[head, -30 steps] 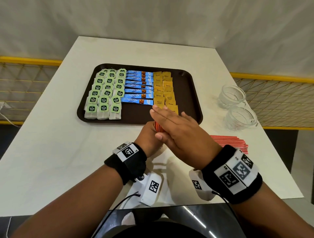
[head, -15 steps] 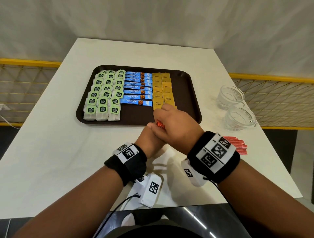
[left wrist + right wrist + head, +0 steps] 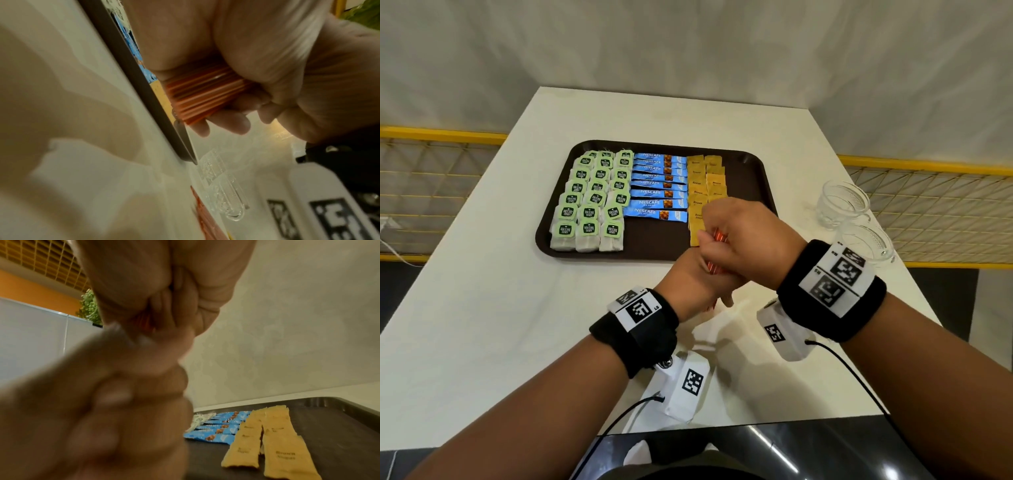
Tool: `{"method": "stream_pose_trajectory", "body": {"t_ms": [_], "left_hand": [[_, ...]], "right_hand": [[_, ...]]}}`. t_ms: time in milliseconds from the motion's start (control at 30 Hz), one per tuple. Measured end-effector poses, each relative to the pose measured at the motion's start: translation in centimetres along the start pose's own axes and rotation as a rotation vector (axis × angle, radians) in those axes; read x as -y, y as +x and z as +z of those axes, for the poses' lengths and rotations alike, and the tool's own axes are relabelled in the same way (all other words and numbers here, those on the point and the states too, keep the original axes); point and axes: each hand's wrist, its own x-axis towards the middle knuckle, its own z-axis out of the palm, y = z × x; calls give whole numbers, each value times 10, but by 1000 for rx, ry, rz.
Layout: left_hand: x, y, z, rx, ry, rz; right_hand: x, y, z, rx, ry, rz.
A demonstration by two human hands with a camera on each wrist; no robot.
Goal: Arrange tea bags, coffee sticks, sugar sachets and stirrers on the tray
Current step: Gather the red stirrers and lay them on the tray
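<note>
A bundle of red-orange stirrers [image 3: 719, 236] stands nearly upright just in front of the brown tray [image 3: 763, 178]. My right hand [image 3: 746, 236] is curled round the bundle's upper part. My left hand [image 3: 695, 279] grips the lower part from underneath. The left wrist view shows the stirrers [image 3: 205, 91] wrapped by the right hand's fingers [image 3: 228, 120]. On the tray lie rows of tea bags [image 3: 592, 198], blue coffee sticks [image 3: 657, 186] and yellow sugar sachets [image 3: 705, 181]. The sachets [image 3: 277, 443] also show in the right wrist view.
Two glass cups [image 3: 842, 202] [image 3: 866, 243] stand on the white table right of the tray. More loose stirrers [image 3: 205, 219] lie on the table near the cups. The tray's right strip [image 3: 750, 185] is bare. Yellow railings run along both table sides.
My right hand, flat over the top of the bundle a second ago, has closed round the stirrers and its wrist has swung right. The left hand has stayed in place.
</note>
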Motion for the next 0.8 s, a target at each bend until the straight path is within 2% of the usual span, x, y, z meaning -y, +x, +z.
{"method": "stream_pose_trajectory", "body": {"t_ms": [200, 267, 333, 400, 467, 500, 600, 800], "left_hand": [[10, -2, 2, 42, -122, -53], [8, 2, 3, 19, -121, -63], [5, 8, 1, -23, -134, -74], [0, 16, -2, -49, -141, -78], [-5, 24, -5, -45, -105, -71], [-7, 28, -6, -39, -77, -65], [-12, 39, -9, -37, -11, -47], [-23, 61, -18, -89, 131, -18]], "right_hand": [[-18, 5, -10, -158, 126, 49], [-24, 7, -6, -211, 293, 142], [-26, 8, -5, -263, 587, 305], [-27, 5, -7, -173, 888, 433], [-26, 4, -2, -53, 1086, 443], [-26, 5, 3, -46, 1130, 439], [-32, 13, 10, -138, 1106, 446], [-42, 32, 5, -222, 976, 486]]}}
